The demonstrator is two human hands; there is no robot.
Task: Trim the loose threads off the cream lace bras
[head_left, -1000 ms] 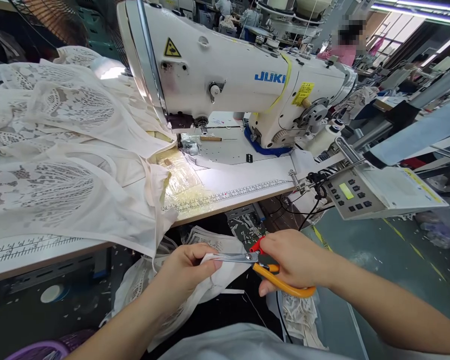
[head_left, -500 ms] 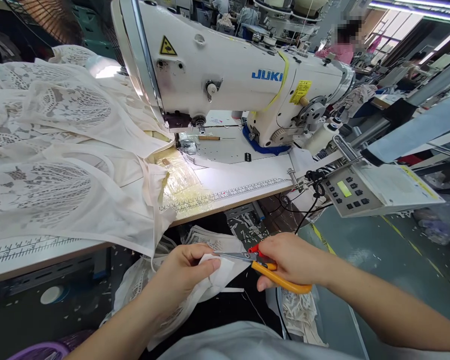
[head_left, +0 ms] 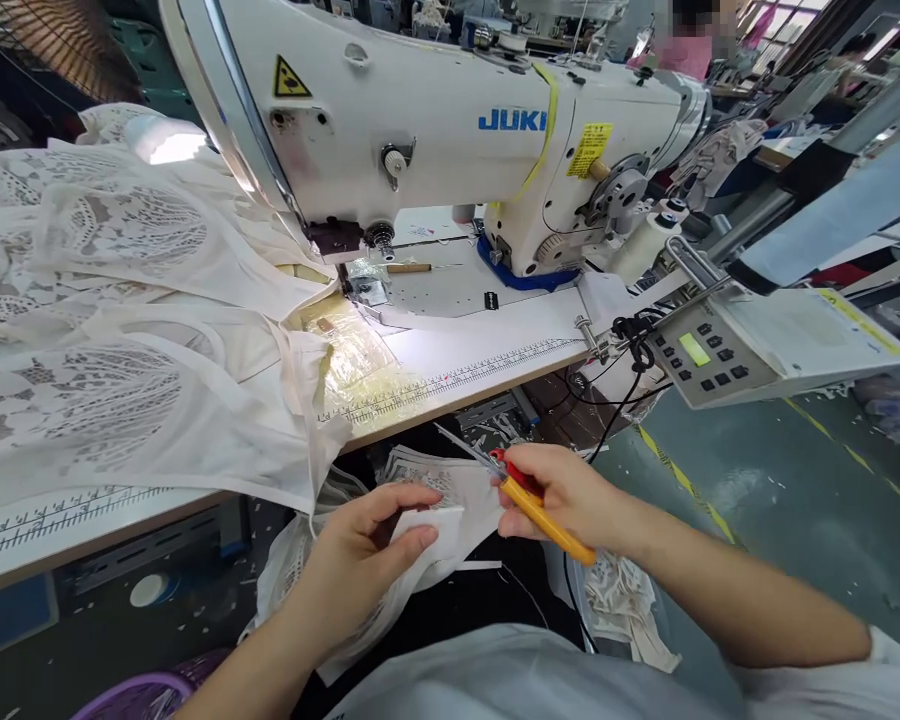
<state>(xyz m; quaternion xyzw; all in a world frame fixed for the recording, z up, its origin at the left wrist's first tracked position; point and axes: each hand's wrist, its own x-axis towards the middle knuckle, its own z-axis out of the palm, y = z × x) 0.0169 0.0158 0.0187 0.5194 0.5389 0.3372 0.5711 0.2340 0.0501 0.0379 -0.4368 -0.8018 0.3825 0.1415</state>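
My left hand (head_left: 367, 550) pinches the edge of a white fabric piece (head_left: 439, 530) between thumb and fingers, over my lap. More white lace fabric hangs below it. My right hand (head_left: 555, 495) is wrapped round scissors (head_left: 544, 520) with orange and red handles. Their blades point up and to the left, above the fabric and apart from it. On the table at the left lies a pile of white lace garments (head_left: 120, 400), its front edge hanging over the table edge.
A white sewing machine (head_left: 435, 130) stands on the table, with a wooden-handled awl (head_left: 409, 268) beneath its arm. A control box (head_left: 765, 345) sits at the right. Below are a purple basket (head_left: 139, 690) and a heap of cream fabric (head_left: 622, 605). A person in pink (head_left: 682, 55) is behind.
The scissors have come away from the fabric and tilted, blades upward. My left hand still pinches the fabric. The view has shifted slightly.
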